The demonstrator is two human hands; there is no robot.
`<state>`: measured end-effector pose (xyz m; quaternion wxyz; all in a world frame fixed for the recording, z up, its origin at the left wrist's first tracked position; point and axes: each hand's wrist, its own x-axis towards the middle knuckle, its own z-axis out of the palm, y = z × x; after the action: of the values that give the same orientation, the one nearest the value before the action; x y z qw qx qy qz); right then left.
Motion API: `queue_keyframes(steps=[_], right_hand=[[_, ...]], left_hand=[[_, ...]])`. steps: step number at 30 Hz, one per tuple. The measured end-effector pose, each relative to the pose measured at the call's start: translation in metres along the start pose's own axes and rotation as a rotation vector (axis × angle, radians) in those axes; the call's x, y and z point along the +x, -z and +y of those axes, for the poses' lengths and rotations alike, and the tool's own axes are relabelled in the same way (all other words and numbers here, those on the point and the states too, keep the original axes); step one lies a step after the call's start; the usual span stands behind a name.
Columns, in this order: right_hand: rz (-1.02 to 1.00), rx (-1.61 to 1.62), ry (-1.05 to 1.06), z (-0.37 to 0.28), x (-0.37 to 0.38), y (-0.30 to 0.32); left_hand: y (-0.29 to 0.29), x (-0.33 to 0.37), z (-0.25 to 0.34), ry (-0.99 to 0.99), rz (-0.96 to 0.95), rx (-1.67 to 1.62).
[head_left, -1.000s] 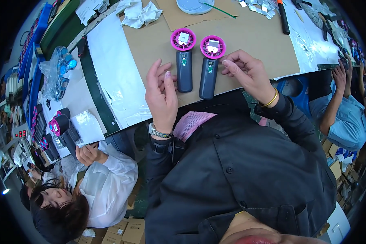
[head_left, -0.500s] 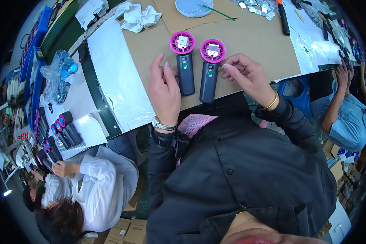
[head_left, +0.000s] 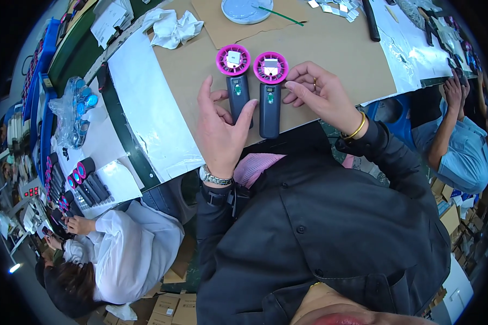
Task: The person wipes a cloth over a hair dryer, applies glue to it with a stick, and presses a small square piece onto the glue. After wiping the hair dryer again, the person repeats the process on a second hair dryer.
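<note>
Two handheld fans lie side by side on the brown board, heads away from me. The left handheld fan (head_left: 236, 89) and the right handheld fan (head_left: 270, 100) have dark grey handles and bright pink round heads. A pale square piece sits in the middle of each head, and a small green part shows on each handle. My left hand (head_left: 221, 130) straddles the left fan's handle, thumb across its lower part and fingers at its left side, not closed round it. My right hand (head_left: 322, 95) hovers beside the right fan's head with bent, parted fingers, holding nothing.
Beyond the fans are a white dish (head_left: 246, 11) with a green stick (head_left: 281, 15), crumpled white tissue (head_left: 172, 27) and small pale squares (head_left: 336, 8). More fans (head_left: 89, 179) stand at left, near a person in white (head_left: 135, 249). Another person in blue (head_left: 461, 157) works at right.
My left hand has moved over the left fan, its thumb swinging across the handle. My right hand stays by the right fan's head. The whole view has shifted slightly.
</note>
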<state>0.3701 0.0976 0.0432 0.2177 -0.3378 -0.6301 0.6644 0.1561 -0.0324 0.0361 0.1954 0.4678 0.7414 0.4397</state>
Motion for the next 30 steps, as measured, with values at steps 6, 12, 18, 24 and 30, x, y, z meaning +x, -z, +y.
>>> queue_keyframes(steps=[6, 12, 18, 24, 30], right_hand=[[-0.017, 0.03, -0.005, -0.004, 0.017, -0.004], [0.005, -0.207, 0.099, -0.013, 0.026, 0.012], [0.086, -0.534, 0.24, -0.04, 0.042, 0.036], [0.429, -1.15, 0.792, -0.048, 0.074, 0.053], [0.335, -1.244, 0.476, -0.036, 0.098, 0.06]], left_hand=[[-0.001, -0.01, 0.01, 0.083, -0.001, -0.032], [0.017, 0.002, 0.015, -0.087, 0.128, 0.119], [0.015, 0.063, 0.039, -0.594, 0.077, 0.297], [-0.002, 0.09, 0.039, -0.59, -0.137, 0.252], [-0.005, 0.095, 0.039, -0.55, -0.227, 0.152]])
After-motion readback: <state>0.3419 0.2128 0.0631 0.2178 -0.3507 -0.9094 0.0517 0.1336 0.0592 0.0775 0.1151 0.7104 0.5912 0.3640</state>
